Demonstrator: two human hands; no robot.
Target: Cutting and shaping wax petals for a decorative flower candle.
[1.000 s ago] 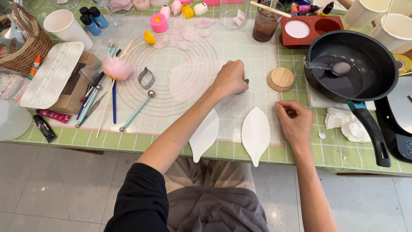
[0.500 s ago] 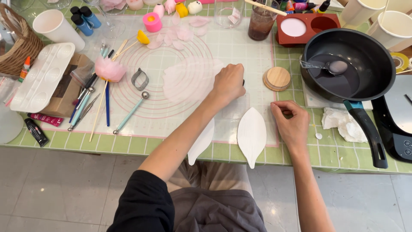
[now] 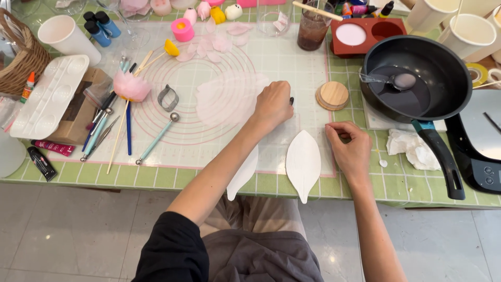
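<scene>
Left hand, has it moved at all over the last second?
No. The left hand sits just left of the round wooden lid, the same as before; only the camera view shifted.

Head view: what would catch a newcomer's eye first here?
Probably the black pan at the table's right, with a spoon lying in it. Next, the white leaf-shaped piece at the near edge of the mat, between the left hand, closed on a dark tool, and the right hand.
</scene>
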